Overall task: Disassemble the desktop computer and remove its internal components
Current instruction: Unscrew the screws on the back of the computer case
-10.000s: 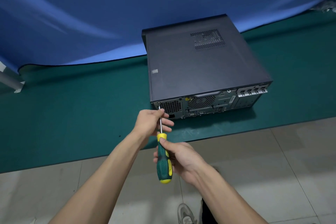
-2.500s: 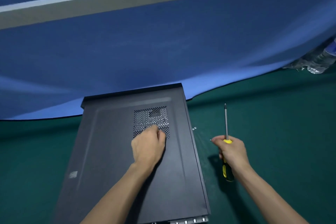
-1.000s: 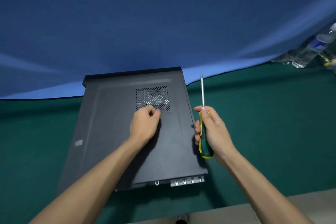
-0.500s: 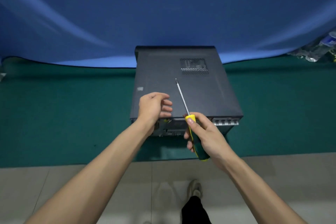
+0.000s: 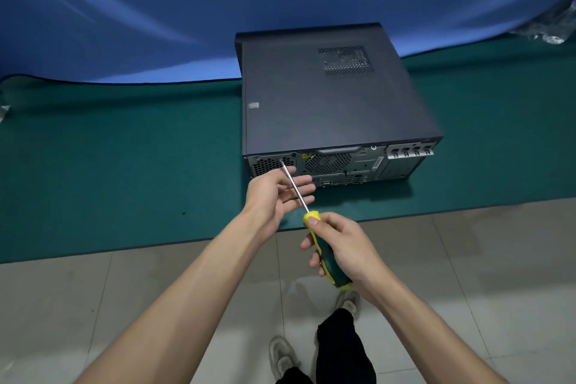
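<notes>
The right hand [image 5: 343,246] is curled round the green-and-yellow handle of a screwdriver [image 5: 324,249], thumb laid near the yellow collar, with the lower part of the handle hidden inside the fist and only its yellow butt end showing below. The bare metal shaft slants up and to the left, crossing in front of the left hand [image 5: 274,193], whose fingers are spread and nearly straight, palm turned toward the shaft; whether those fingers touch the shaft or only sit behind it cannot be told. The tip ends at the upper left of the rear panel [image 5: 336,165] of the desktop computer [image 5: 327,97], by a perforated grille, but the screw head itself is too small to make out and contact is unclear. The black case lies on its side on the green worktop [image 5: 124,171], rear toward the person, top cover with its vent patch facing up. Ports and slot covers on the back are blurred, and the left hand hides the lower left corner. A blue cloth [image 5: 187,9] hangs behind. Crumpled clear plastic [image 5: 548,28] at the far right is cut off by the edge. Below, tiled floor [image 5: 124,305], dark trousers and two shoes [image 5: 282,355].
</notes>
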### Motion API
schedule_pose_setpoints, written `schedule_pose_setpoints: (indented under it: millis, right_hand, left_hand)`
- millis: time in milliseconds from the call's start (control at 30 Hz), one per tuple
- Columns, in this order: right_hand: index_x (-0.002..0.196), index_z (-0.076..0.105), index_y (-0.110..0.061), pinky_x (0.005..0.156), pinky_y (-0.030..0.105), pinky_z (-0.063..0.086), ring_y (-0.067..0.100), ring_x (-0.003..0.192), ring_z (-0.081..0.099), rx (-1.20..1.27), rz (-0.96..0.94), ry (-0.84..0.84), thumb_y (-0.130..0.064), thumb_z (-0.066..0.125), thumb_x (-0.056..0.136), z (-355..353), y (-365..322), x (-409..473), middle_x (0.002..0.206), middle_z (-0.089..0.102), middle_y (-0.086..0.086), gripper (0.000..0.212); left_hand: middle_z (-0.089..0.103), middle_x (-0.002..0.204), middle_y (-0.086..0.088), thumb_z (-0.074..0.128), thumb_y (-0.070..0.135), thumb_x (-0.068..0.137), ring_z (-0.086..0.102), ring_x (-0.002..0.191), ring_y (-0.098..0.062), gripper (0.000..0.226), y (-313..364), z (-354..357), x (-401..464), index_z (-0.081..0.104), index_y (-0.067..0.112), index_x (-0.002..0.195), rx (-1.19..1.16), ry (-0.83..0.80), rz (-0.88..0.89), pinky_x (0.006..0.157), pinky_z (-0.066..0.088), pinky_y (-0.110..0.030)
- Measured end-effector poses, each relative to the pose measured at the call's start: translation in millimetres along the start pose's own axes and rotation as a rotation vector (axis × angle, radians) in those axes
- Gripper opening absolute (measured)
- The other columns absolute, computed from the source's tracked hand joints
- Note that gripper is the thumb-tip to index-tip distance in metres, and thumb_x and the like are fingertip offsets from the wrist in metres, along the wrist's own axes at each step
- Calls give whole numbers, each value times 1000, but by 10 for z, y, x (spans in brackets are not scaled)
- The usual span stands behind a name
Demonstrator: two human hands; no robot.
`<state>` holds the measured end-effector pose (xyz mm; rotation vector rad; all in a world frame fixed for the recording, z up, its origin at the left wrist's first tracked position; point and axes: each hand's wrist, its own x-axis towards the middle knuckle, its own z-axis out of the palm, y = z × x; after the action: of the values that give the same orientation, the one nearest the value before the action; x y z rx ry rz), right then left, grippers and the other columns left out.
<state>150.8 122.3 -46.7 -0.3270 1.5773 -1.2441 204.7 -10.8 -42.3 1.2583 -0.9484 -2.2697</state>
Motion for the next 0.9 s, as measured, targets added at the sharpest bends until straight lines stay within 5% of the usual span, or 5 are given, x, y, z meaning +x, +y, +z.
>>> schedule_pose_setpoints:
  millis: [500, 900]
  right_hand:
    - [93, 61, -6, 40, 21, 41, 12, 41, 49, 235, 21, 102, -25, 52, 96, 105, 203, 175, 58, 62, -2, 22]
    - [94, 65, -6, 42, 22, 40, 14, 42, 48, 333, 60, 82, -28, 53, 96, 109, 234, 209, 58, 58, 0, 25]
  left_hand:
    - [72, 80, -13, 48, -2, 94, 71, 67, -24, 12, -39, 109, 289, 53, 3, 105, 191, -15, 59, 53, 57, -31]
    - [70, 88, -18, 47, -4, 94, 71, 67, -25, 25, -33, 122, 329, 46, 0, 119, 224, -5, 56, 54, 58, -34]
